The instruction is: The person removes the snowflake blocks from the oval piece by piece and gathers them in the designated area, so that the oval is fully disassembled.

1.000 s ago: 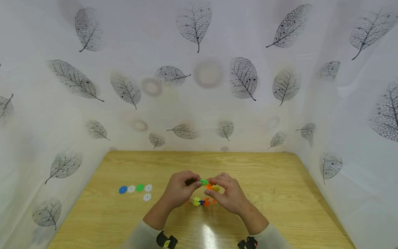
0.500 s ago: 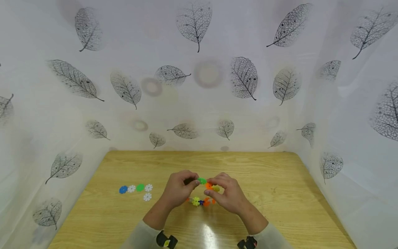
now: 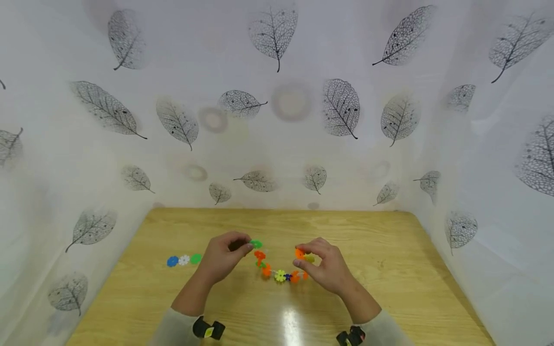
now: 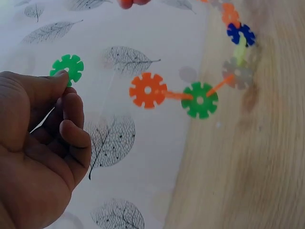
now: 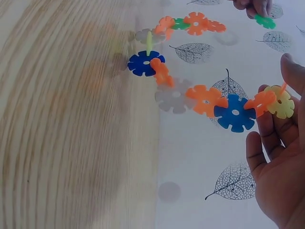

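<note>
My left hand (image 3: 225,257) pinches a green notched flower disc (image 4: 75,63) between thumb and fingertips, apart from the chain. Across from it, my right hand (image 3: 326,266) pinches an orange flower disc (image 3: 299,253) at one end of a chain of interlocking discs. Right by those fingers is a yellow disc (image 5: 281,101), followed by orange, blue and clear discs. The chain sags in a curve between my hands, with a yellow-green disc (image 3: 280,276) near its lowest part. Its other end is an orange disc (image 4: 147,90), near my left hand but untouched by it.
On the wooden table (image 3: 173,298), left of my left hand, lie a blue disc (image 3: 172,261), a white disc (image 3: 183,260) and a green disc (image 3: 196,258). A pale curtain (image 3: 294,144) with leaf prints surrounds the table's back and sides.
My left hand has moved left with the green disc, away from my right hand, and now covers the loose white discs seen before. My right hand has shifted slightly right; the chain shows more fully.
</note>
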The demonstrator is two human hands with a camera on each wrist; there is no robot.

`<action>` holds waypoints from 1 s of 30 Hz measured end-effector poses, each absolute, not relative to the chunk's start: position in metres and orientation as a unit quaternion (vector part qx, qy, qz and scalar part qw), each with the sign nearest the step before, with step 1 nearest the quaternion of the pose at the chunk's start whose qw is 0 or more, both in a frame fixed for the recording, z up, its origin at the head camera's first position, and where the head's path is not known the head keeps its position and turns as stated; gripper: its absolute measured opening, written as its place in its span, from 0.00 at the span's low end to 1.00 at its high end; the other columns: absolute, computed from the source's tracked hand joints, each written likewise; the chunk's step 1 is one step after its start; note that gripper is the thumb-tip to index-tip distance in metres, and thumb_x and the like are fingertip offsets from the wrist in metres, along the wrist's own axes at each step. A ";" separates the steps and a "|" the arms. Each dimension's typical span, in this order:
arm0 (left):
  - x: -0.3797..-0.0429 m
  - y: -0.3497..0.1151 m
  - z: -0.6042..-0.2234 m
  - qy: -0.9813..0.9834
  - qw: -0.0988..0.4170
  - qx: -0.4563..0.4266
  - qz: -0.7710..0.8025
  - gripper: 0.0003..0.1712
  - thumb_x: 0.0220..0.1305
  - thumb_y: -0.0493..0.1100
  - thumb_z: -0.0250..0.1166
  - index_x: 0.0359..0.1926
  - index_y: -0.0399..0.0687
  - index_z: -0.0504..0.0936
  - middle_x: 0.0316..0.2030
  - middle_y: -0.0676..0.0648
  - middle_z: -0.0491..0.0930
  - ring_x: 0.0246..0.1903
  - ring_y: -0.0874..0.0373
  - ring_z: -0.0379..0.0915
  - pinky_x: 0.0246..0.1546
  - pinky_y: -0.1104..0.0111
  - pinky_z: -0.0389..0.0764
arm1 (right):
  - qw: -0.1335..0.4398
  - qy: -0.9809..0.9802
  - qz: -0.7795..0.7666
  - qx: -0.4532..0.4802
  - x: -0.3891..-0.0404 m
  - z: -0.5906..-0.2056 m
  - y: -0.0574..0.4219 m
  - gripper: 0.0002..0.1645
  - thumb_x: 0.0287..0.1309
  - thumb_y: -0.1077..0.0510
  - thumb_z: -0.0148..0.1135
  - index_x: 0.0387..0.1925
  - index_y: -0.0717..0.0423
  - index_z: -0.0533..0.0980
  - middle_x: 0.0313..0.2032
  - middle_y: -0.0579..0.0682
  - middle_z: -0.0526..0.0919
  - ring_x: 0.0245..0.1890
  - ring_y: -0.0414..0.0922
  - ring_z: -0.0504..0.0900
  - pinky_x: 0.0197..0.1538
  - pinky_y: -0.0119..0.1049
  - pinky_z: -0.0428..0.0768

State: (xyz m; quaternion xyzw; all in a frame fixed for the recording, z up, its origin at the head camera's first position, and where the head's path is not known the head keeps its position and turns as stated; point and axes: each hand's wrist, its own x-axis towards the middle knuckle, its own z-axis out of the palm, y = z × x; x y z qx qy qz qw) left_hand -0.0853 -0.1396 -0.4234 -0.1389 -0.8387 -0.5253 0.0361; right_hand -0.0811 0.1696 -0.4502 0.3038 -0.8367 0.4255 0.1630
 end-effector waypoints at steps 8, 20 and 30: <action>-0.080 -0.162 -0.433 -0.836 0.003 -0.084 -0.543 0.08 0.70 0.46 0.71 0.46 0.49 0.87 0.36 0.50 0.85 0.36 0.53 0.82 0.36 0.63 0.84 | 0.165 -0.835 0.428 0.305 -0.082 -0.452 0.171 0.19 0.59 0.52 0.77 0.51 0.50 0.87 0.44 0.37 0.88 0.46 0.38 0.82 0.48 0.41 0.84; -0.072 -0.192 -0.447 -0.843 0.002 -0.028 -0.538 0.14 0.70 0.50 0.71 0.50 0.47 0.87 0.41 0.46 0.86 0.40 0.49 0.83 0.37 0.62 0.85 | 0.163 -0.832 0.435 0.305 -0.081 -0.452 0.173 0.19 0.59 0.53 0.78 0.52 0.50 0.87 0.44 0.37 0.87 0.46 0.38 0.82 0.47 0.41 0.84; -0.068 -0.220 -0.455 -0.865 -0.009 -0.005 -0.502 0.19 0.71 0.53 0.70 0.53 0.46 0.87 0.44 0.49 0.87 0.45 0.51 0.82 0.42 0.65 0.83 | 0.169 -0.827 0.438 0.311 -0.080 -0.452 0.172 0.19 0.60 0.53 0.77 0.52 0.50 0.86 0.45 0.37 0.87 0.46 0.38 0.82 0.46 0.41 0.84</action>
